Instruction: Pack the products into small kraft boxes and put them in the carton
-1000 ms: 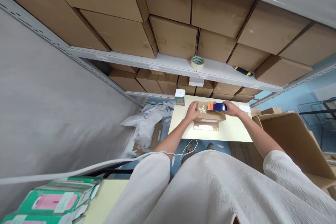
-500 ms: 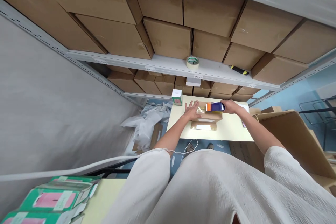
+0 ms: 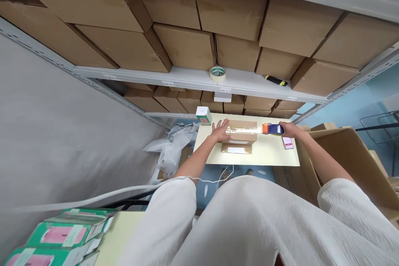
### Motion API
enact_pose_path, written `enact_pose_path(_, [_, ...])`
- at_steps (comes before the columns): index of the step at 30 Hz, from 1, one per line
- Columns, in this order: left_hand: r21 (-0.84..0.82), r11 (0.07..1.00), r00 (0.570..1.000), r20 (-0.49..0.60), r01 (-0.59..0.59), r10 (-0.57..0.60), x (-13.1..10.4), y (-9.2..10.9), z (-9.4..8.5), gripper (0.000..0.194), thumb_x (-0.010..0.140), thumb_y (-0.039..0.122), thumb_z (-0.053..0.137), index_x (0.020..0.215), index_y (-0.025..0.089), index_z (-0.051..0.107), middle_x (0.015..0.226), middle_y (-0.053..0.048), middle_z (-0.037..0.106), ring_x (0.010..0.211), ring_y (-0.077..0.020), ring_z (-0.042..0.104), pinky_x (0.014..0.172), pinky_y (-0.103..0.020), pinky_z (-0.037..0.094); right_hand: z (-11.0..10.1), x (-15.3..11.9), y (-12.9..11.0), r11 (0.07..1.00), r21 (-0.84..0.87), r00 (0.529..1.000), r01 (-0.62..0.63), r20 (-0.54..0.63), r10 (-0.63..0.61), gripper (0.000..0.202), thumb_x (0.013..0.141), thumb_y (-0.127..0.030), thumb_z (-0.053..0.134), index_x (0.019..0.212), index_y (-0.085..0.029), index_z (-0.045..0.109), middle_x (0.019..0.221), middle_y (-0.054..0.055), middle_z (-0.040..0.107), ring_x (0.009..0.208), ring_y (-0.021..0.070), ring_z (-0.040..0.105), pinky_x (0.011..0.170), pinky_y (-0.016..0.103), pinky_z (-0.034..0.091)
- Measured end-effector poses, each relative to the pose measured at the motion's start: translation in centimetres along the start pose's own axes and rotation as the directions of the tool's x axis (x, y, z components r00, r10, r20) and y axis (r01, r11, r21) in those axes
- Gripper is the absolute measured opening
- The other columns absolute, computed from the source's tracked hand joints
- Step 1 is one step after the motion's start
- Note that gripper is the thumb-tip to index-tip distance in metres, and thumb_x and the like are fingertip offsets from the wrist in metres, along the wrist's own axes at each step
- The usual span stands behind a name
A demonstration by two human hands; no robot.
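A small brown cardboard box (image 3: 241,136) lies on the pale yellow table (image 3: 274,153), with a shiny strip of tape along its top. Fingers spread, my left hand (image 3: 220,130) presses on the box's left end. My right hand (image 3: 288,129) is wrapped round a blue and orange tape dispenser (image 3: 273,129), just past the box's right end. Clear tape runs between the dispenser and the box. A flap with a white label (image 3: 237,149) sticks out at the box's near side. A small white and green box (image 3: 203,115) stands behind my left hand.
A phone (image 3: 287,143) lies at the table's right. Shelves behind hold cartons, a tape roll (image 3: 217,74) and a cutter (image 3: 276,80). A large open carton (image 3: 349,162) stands right, plastic wrapping (image 3: 170,149) left. A white cable (image 3: 124,193) crosses in front.
My right hand has moved right with the dispenser, from over the box to beyond its right end. The tape strip on top is longer, and the phone shows more fully.
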State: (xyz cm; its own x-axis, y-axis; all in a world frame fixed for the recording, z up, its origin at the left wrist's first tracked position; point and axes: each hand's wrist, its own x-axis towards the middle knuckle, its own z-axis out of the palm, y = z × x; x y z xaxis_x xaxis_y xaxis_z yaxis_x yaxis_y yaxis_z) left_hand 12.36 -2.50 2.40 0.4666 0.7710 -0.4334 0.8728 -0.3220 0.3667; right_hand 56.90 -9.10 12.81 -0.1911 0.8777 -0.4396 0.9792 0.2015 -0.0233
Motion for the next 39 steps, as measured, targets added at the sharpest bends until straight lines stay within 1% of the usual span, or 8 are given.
enact_pose_path(3, [0.013, 1.000, 1.000, 0.008, 0.016, -0.016, 0.1, 0.3, -0.2, 0.118, 0.088, 0.061, 0.071, 0.176, 0.035, -0.002, 0.185, -0.004, -0.004, 0.169, -0.0423, -0.004, 0.133, -0.069, 0.001, 0.6, -0.4, 2.0, 1.000, 0.019, 1.000, -0.001, 0.007, 0.001, 0.032, 0.081, -0.022, 0.077, 0.106, -0.024, 0.058, 0.109, 0.008, 0.077, 0.091, 0.0242, 0.070, 0.074, 0.028, 0.040])
enact_pose_path(6, [0.026, 0.999, 0.999, 0.020, 0.034, -0.034, 0.3, 0.5, -0.2, 0.118, 0.087, 0.060, 0.072, 0.176, 0.036, -0.002, 0.185, -0.005, -0.004, 0.169, -0.0428, -0.003, 0.132, -0.070, 0.002, 1.0, -0.6, 3.0, 0.999, 0.032, 1.000, 0.025, 0.016, -0.025, 0.030, 0.082, -0.025, 0.077, 0.105, -0.024, 0.057, 0.108, 0.008, 0.077, 0.092, 0.0243, 0.070, 0.075, 0.028, 0.040])
enact_pose_path(13, [0.054, 0.996, 0.997, 0.036, 0.067, -0.069, 0.8, 0.8, -0.2, 0.120, 0.086, 0.067, 0.071, 0.176, 0.037, -0.003, 0.185, -0.007, -0.005, 0.169, -0.0431, 0.000, 0.132, -0.071, 0.004, 1.6, -0.1, 3.5, 0.998, 0.033, 0.998, 0.048, 0.040, -0.049, 0.029, 0.084, -0.023, 0.075, 0.107, -0.023, 0.058, 0.109, 0.009, 0.077, 0.095, 0.0255, 0.071, 0.080, 0.030, 0.043])
enact_pose_path(18, [0.077, 0.993, 0.995, 0.050, 0.084, -0.088, 1.1, 0.9, -0.3, 0.123, 0.085, 0.060, 0.073, 0.176, 0.036, -0.006, 0.184, -0.009, -0.005, 0.169, -0.0444, 0.001, 0.130, -0.072, 0.007, 2.0, 1.5, 1.8, 0.998, -0.054, 0.996, 0.028, 0.091, -0.023, 0.038, 0.081, -0.016, 0.072, 0.117, -0.021, 0.061, 0.116, 0.013, 0.076, 0.103, 0.0293, 0.072, 0.091, 0.035, 0.043])
enact_pose_path(25, [0.030, 0.994, 0.992, 0.057, 0.107, -0.109, 1.3, 1.8, -0.4, 0.125, 0.081, 0.051, 0.080, 0.175, 0.038, -0.002, 0.184, -0.011, -0.006, 0.169, -0.0440, 0.006, 0.130, -0.071, 0.011, 2.2, 3.9, -2.3, 0.992, -0.118, 0.991, 0.038, 0.134, -0.022, 0.042, 0.086, -0.028, 0.074, 0.126, -0.018, 0.062, 0.118, 0.017, 0.076, 0.105, 0.0320, 0.073, 0.098, 0.041, 0.045])
enact_pose_path(29, [0.048, 0.994, 0.994, 0.050, 0.094, -0.097, 1.3, 2.5, -0.5, 0.119, 0.081, 0.047, 0.081, 0.175, 0.037, 0.008, 0.185, -0.012, -0.004, 0.169, -0.0419, 0.005, 0.132, -0.068, 0.008, 1.3, 5.4, -4.0, 0.992, -0.114, 0.988, 0.048, 0.152, -0.031, 0.045, 0.088, -0.037, 0.076, 0.126, -0.018, 0.065, 0.116, 0.019, 0.076, 0.104, 0.0340, 0.075, 0.096, 0.042, 0.049])
enact_pose_path(33, [0.063, 0.993, 0.994, 0.048, 0.099, -0.102, 1.2, 2.8, -0.6, 0.114, 0.080, 0.046, 0.081, 0.173, 0.036, 0.015, 0.185, -0.014, -0.001, 0.170, -0.0406, 0.005, 0.132, -0.067, 0.007, 0.1, 6.7, -4.8, 0.993, -0.109, 0.984, 0.035, 0.176, -0.015, 0.049, 0.083, -0.041, 0.081, 0.124, -0.017, 0.070, 0.116, 0.020, 0.076, 0.104, 0.0367, 0.076, 0.088, 0.041, 0.055])
enact_pose_path(39, [0.066, 0.993, 0.994, 0.038, 0.096, -0.099, 1.2, 2.8, -0.5, 0.114, 0.079, 0.044, 0.082, 0.172, 0.035, 0.018, 0.184, -0.015, 0.000, 0.169, -0.0410, 0.008, 0.132, -0.067, 0.009, -0.8, 7.5, -5.5, 0.997, -0.075, 0.975, -0.030, 0.217, 0.045, 0.044, 0.075, -0.030, 0.086, 0.115, -0.016, 0.076, 0.112, 0.020, 0.078, 0.100, 0.0369, 0.077, 0.083, 0.039, 0.058])
